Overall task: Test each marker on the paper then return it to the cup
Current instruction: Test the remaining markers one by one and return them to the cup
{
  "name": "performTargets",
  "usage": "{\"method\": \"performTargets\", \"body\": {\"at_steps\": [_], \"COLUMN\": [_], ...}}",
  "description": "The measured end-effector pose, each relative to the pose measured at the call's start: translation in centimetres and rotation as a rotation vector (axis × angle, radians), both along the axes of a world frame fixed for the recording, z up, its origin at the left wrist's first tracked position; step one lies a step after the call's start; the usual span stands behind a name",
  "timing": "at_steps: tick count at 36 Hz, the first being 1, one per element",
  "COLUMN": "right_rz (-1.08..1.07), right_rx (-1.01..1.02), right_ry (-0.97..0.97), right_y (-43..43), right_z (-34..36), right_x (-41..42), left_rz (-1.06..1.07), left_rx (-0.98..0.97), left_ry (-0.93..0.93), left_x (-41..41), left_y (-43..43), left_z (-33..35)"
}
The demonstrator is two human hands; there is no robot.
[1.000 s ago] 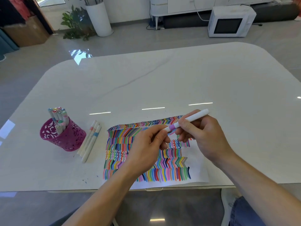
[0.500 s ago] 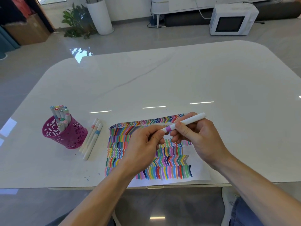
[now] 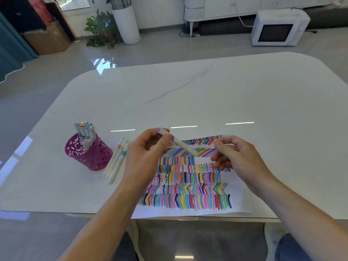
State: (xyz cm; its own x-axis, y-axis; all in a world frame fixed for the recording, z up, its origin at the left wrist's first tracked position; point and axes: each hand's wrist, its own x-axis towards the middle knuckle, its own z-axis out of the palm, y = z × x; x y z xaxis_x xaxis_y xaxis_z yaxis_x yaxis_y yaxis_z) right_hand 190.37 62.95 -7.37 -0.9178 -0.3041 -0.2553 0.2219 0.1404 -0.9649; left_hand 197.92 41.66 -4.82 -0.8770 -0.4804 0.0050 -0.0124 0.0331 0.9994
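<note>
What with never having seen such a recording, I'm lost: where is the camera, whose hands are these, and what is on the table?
No machine here: these are a person's two bare hands, filmed by one wide camera worn on the head, looking forward and down. On the white table lies a paper covered with coloured test strokes. Left of it stands a pink cup of markers, with a few loose markers lying beside it. The left hand holds a white marker with a purple end above the paper. The right hand, close by, has loosely curled fingers and seems to hold nothing; that part is blurred.
</note>
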Motion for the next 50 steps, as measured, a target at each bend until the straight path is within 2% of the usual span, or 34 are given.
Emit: {"method": "performTargets", "body": {"at_steps": [5,11,15,19,26,40,45,50], "right_rz": [0.033,0.066,0.076,0.088,0.109,0.14,0.147,0.154], "right_rx": [0.095,0.15,0.167,0.182,0.209,0.24,0.249,0.253], "right_ry": [0.013,0.035,0.039,0.046,0.058,0.08,0.091,0.088], "right_y": [-0.5,-1.0,-1.2,-1.4,-1.4,-1.6,-1.6,-1.5], "right_z": [-0.4,-0.5,-0.6,-0.7,-0.8,-1.1,-1.2,-1.3], "right_x": [0.2,0.3,0.4,0.6,0.7,0.7,0.6,0.7], "left_rz": [0.143,0.323,0.451,0.56,0.637,0.559,0.552,0.57], "left_rx": [-0.206,-0.7,-0.832,-0.852,-0.762,-0.862,-0.909,-0.911], "left_ry": [0.058,0.193,0.265,0.29,0.191,-0.239,-0.321,-0.326], "left_x": [0.6,2.1,2.9,3.5,4.4,4.4,4.5,4.5], "left_y": [-2.2,-4.6,-6.1,-7.8,-10.8,-12.6,-12.7,-12.2], "left_z": [0.6,1.8,2.7,3.3,3.3,1.5,1.3,1.6]}}
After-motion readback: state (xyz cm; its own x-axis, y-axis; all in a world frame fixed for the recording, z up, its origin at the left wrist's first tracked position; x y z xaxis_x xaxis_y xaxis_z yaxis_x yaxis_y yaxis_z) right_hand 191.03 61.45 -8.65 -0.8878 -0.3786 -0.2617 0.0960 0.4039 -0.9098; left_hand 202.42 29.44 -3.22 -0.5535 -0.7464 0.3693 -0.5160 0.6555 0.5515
